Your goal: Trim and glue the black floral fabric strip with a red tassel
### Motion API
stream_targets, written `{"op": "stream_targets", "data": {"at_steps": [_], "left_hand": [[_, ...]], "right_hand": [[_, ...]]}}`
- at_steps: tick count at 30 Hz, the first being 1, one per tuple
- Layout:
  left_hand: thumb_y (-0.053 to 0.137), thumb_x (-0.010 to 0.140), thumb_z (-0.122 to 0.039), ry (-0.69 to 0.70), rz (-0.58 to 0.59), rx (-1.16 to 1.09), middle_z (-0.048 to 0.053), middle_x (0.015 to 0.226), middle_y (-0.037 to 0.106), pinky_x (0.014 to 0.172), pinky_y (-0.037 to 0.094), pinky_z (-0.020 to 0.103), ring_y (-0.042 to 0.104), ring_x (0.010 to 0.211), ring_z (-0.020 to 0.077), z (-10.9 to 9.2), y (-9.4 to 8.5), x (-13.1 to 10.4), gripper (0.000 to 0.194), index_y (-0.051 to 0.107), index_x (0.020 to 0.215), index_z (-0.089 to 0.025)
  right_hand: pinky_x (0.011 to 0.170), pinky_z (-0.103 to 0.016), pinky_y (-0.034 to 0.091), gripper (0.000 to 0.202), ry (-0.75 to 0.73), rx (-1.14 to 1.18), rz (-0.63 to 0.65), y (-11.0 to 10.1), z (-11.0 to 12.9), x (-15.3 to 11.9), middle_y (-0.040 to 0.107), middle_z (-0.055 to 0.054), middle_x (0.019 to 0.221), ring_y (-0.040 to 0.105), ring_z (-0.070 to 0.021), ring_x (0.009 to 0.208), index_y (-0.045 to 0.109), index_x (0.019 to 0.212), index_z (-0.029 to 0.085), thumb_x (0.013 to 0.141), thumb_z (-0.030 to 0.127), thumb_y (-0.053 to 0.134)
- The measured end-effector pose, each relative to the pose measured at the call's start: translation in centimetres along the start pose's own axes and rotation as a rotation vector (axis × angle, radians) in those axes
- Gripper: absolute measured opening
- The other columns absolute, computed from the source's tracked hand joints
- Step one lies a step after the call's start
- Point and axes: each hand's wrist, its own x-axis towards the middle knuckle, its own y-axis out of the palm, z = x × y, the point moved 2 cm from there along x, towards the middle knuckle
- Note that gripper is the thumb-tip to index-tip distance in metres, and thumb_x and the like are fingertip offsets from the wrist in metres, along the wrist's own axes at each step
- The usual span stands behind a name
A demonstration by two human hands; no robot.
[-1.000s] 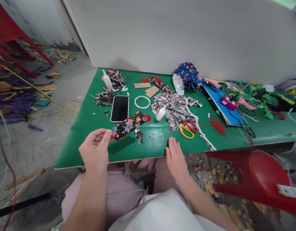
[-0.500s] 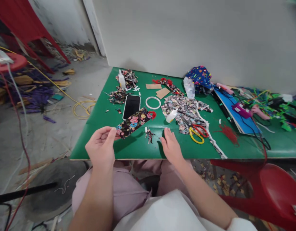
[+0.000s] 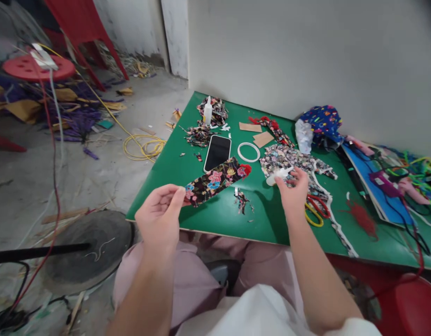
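My left hand pinches one end of a dark floral fabric strip, which slants up over the table to a red frayed end. My right hand has its thumb and fingers around a small white squeeze bottle, whose nozzle points to the right. Under that bottle spreads a piece of floral cloth. Red-and-yellow-handled scissors lie beside my right wrist, partly hidden. A phone rests behind the strip, and a white ring is to its right.
Fabric scraps lie on the green table. A second bottle stands by bunched floral cloth at the back left. Brown card pieces, a blue patterned cloth bundle and a blue board with cables sit farther right.
My right hand has gone from lying on the table to gripping the squeeze bottle, which has turned flatter. My left hand still holds the strip. The view has swung left.
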Motion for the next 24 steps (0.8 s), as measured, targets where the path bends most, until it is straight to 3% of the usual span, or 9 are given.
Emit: {"op": "stream_targets", "data": {"at_steps": [2, 5, 13, 18, 24], "left_hand": [[0.072, 0.067, -0.022, 0.007, 0.004, 0.019, -0.005, 0.058, 0.065, 0.050, 0.053, 0.016, 0.060, 0.049, 0.0069, 0.0, 0.0, -0.1, 0.007, 0.068, 0.072, -0.018], [0.072, 0.067, -0.023, -0.004, 0.010, 0.040, -0.004, 0.058, 0.065, 0.050, 0.054, 0.017, 0.060, 0.050, 0.0075, 0.0, -0.1, -0.2, 0.008, 0.068, 0.072, -0.018], [0.074, 0.067, -0.024, -0.033, -0.014, 0.042, -0.005, 0.059, 0.064, 0.051, 0.054, 0.017, 0.060, 0.051, 0.0071, -0.1, -0.4, 0.1, 0.010, 0.068, 0.073, -0.019], [0.074, 0.067, -0.025, -0.031, -0.032, 0.043, -0.005, 0.060, 0.064, 0.052, 0.054, 0.017, 0.060, 0.052, 0.0070, -0.1, -0.5, 0.2, 0.011, 0.068, 0.073, -0.018], [0.075, 0.065, -0.023, -0.049, -0.039, 0.023, -0.005, 0.059, 0.064, 0.051, 0.053, 0.015, 0.059, 0.050, 0.0064, 0.2, -0.5, 0.3, 0.010, 0.069, 0.072, -0.018]], "right_hand": [[0.083, -0.043, 0.048, 0.058, 0.013, 0.040, 0.099, 0.8, -0.2, 2.2, 0.065, -0.010, 0.100, 0.060, -0.0213, 0.085, 0.062, 0.104, 0.015, 0.056, 0.044, 0.076], [0.081, -0.042, 0.050, 0.046, 0.032, 0.159, 0.246, 1.3, 0.3, 3.7, 0.069, -0.007, 0.087, 0.063, -0.0199, 0.081, 0.065, 0.098, 0.016, 0.064, 0.046, 0.070], [0.090, -0.044, 0.049, 0.056, -0.021, 0.361, 0.578, 0.4, 4.2, 3.7, 0.069, -0.008, 0.107, 0.063, -0.0225, 0.101, 0.059, 0.118, 0.023, 0.066, 0.038, 0.073], [0.089, -0.044, 0.050, 0.064, -0.058, 0.321, 0.678, 1.1, 5.3, 4.1, 0.068, -0.007, 0.112, 0.062, -0.0216, 0.104, 0.050, 0.129, 0.023, 0.069, 0.032, 0.071], [0.094, -0.045, 0.046, 0.063, -0.094, 0.226, 0.678, 3.7, 4.2, 5.0, 0.069, -0.007, 0.107, 0.064, -0.0198, 0.095, 0.055, 0.125, 0.019, 0.064, 0.021, 0.070]]}}
